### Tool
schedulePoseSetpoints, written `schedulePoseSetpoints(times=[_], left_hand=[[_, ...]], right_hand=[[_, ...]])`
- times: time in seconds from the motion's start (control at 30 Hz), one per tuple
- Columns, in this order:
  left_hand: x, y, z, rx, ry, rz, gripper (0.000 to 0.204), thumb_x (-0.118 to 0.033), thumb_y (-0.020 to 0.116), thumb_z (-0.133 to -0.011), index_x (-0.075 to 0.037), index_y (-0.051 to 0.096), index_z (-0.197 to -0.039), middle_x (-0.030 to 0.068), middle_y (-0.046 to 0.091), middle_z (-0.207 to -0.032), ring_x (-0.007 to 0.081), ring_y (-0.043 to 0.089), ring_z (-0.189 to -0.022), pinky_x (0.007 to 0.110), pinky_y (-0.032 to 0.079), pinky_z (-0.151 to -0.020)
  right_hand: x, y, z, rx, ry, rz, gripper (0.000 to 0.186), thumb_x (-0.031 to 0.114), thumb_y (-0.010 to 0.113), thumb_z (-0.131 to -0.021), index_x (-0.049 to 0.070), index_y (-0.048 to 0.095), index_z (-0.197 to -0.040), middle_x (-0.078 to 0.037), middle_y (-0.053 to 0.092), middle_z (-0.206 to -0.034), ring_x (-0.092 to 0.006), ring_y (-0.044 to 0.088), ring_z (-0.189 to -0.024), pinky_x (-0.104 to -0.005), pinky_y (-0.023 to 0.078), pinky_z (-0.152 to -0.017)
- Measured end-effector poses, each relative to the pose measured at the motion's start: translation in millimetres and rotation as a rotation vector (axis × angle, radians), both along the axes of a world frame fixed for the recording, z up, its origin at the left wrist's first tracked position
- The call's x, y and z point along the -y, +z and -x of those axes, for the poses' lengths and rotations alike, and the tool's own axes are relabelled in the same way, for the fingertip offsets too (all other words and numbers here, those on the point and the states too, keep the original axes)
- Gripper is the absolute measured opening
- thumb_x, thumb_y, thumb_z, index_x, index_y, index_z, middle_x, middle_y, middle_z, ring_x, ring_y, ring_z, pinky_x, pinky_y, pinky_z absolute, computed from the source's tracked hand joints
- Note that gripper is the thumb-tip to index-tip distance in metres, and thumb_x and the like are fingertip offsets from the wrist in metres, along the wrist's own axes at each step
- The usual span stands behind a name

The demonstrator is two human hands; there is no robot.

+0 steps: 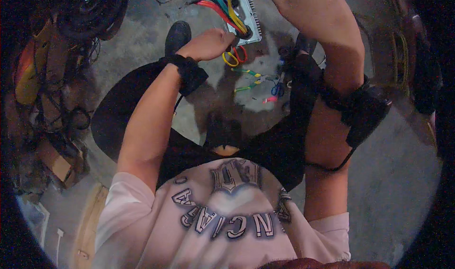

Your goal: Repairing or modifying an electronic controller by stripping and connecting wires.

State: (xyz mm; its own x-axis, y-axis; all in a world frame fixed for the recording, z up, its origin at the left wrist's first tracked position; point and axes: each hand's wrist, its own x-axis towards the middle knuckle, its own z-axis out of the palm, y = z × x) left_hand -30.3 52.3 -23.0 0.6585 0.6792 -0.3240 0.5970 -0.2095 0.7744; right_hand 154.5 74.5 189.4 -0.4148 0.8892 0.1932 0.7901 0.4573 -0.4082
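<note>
A silver finned metal box (256, 20), which looks like a motor controller, lies at the top of the view. Thick red, green, yellow and blue wires (222, 8) run from its round openings toward the upper left. My left hand (213, 43) is closed at the box's lower left edge, its fingertips partly hidden. Past the box's right side, my right hand (289, 1) reaches to the top edge of the picture. Its fingers are mostly cut off there, so its hold does not show. Yellow and red loops (232, 57) stick out below the box.
Between my legs, pliers with green and yellow handles (256, 77) lie on the concrete floor (208, 94), near a dark blue tool (277, 88) and a small pink item (270, 99). A dark wheel (87, 8) and cardboard pieces (57, 162) stand at left.
</note>
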Motion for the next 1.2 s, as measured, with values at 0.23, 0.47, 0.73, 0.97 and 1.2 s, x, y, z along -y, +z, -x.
schedulePoseSetpoints(times=[0.23,0.47,0.73,0.97,1.2], left_hand=[[-5.9,3.6,0.7,0.026,0.08,0.21,0.037,-0.031,0.038,-0.097,0.002,0.055,-0.094,0.0294,0.056,-0.082,0.0443,0.057,-0.079,0.05,0.043,-0.072],[-9.9,-12.2,-0.9,0.034,0.211,0.279,0.047,-0.041,0.042,-0.094,0.0,0.056,-0.076,0.007,0.048,-0.058,0.0184,0.048,-0.048,0.036,0.036,-0.046],[-25.1,-29.0,-14.2,0.059,0.254,0.47,0.046,-0.045,0.044,-0.093,-0.006,0.059,-0.074,-0.0013,0.043,-0.056,0.0107,0.036,-0.046,0.031,0.027,-0.042],[-34.8,-46.7,-24.3,0.065,0.274,0.519,0.049,-0.049,0.053,-0.088,-0.003,0.061,-0.076,-0.0008,0.046,-0.059,0.0105,0.036,-0.048,0.031,0.027,-0.044],[-40.5,-43.4,-32.8,-0.158,0.105,0.119,0.071,-0.064,0.065,-0.078,0.005,0.067,-0.094,0.022,0.068,-0.093,0.0359,0.065,-0.091,0.042,0.05,-0.082]], right_hand=[[-13.8,-15.7,-9.1,-0.026,-0.026,0.015,0.033,0.003,0.063,-0.081,-0.002,0.061,-0.114,-0.021,0.06,-0.109,-0.0396,0.057,-0.109,-0.0438,0.046,-0.095],[-20.7,-41.5,-28.3,-0.057,0.0,-0.186,0.027,0.006,0.064,-0.083,-0.002,0.062,-0.109,-0.021,0.061,-0.107,-0.04,0.059,-0.105,-0.0439,0.047,-0.092],[-13.3,-4.5,-43.5,-0.048,-0.213,0.118,0.021,0.007,0.066,-0.083,-0.002,0.059,-0.1,-0.02,0.06,-0.094,-0.0365,0.062,-0.089,-0.0387,0.049,-0.08],[22.6,-56.0,-94.5,-0.246,-0.364,0.221,0.019,0.012,0.067,-0.084,-0.001,0.059,-0.096,-0.014,0.061,-0.086,-0.0251,0.061,-0.078,-0.0346,0.048,-0.072],[40.8,-83.9,-95.1,-0.221,-0.484,0.299,0.033,0.026,0.069,-0.086,0.0,0.066,-0.106,-0.019,0.069,-0.099,-0.0346,0.068,-0.091,-0.0401,0.052,-0.082]])
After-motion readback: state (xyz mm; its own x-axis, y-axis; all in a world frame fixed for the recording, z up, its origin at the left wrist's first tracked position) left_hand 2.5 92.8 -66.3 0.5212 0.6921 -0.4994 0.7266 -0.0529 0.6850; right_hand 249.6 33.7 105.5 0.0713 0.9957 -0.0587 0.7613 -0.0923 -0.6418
